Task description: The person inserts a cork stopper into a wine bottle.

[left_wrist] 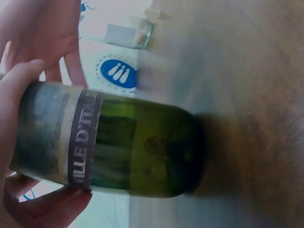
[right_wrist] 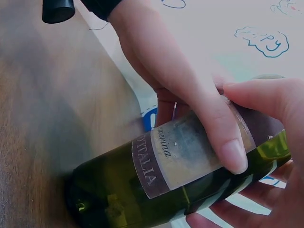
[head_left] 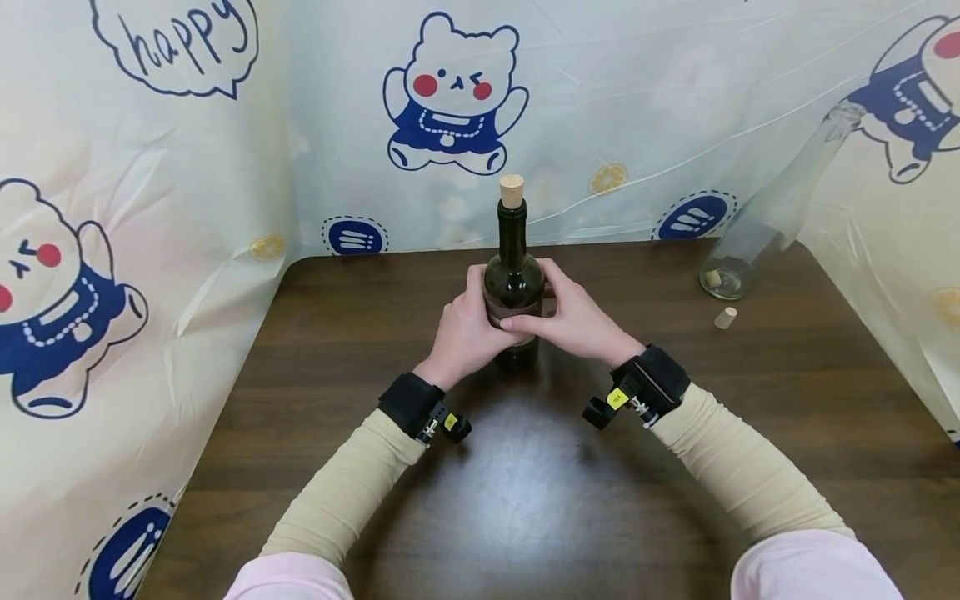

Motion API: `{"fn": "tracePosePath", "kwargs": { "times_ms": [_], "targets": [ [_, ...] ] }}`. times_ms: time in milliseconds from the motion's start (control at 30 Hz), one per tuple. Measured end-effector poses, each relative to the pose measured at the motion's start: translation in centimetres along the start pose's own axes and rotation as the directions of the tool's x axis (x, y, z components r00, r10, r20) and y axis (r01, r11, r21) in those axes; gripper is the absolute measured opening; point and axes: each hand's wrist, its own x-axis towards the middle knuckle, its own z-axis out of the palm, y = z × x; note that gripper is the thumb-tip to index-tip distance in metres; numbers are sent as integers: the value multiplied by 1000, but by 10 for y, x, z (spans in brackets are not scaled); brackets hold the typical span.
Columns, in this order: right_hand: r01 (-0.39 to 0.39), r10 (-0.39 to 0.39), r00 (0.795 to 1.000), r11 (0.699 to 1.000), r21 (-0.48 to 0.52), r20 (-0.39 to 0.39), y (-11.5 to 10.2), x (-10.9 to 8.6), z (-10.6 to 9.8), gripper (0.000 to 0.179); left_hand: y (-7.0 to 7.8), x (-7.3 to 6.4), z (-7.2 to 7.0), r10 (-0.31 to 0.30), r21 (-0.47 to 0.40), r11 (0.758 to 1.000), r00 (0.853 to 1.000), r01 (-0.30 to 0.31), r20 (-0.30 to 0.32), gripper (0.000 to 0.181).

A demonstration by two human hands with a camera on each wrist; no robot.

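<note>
Both hands curled (close together).

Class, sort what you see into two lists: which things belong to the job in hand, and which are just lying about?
Belonging to the job:
dark green bottle
cork stopper in its mouth
left hand and right hand, both holding the bottle

Just lying about:
clear glass bottle
small loose cork near its base

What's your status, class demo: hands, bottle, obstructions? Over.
Left hand, right hand gripping green bottle. Upright, cork at top. Clear bottle, loose cork at right, not obstructing.
</note>
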Motion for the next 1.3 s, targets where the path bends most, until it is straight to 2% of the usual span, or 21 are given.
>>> {"fn": "tracePosePath", "kwargs": {
  "times_ms": [200, 433, 600, 767, 967, 1100, 1300],
  "targets": [
    [-9, 10, 1000, 999, 38, -7, 1, 0, 0, 77, -1, -7, 7, 4, 17, 1000, 1000, -3, -29, 102],
    [-6, 7, 1000, 998, 57, -22, 2, 1, 3, 79, -1, -8, 9, 20, 19, 1000, 998, -19, -65, 91],
    [-18, 20, 999, 998, 57, -25, 4, 2, 2, 76, -3, -5, 1, 22, 3, 1000, 996, -21, -83, 92],
    [-10, 9, 1000, 998, 62, 25, 11, 2, -4, 64, -8, 4, -16, -10, -33, 999, 986, 5, -166, 97],
    [-41, 39, 996, 999, 21, 81, 17, -5, -15, 54, -27, 14, -40, -79, -43, 997, 968, 71, -237, 98],
    [-78, 76, 995, 997, 27, 68, 22, -12, -23, 54, -48, 16, -55, -125, -47, 992, 956, 116, -265, 96],
    [-134, 134, 990, 991, 15, 34, 36, -23, -37, 57, -79, 12, -73, -205, -30, 978, 930, 206, -305, 100]
  ]
}}
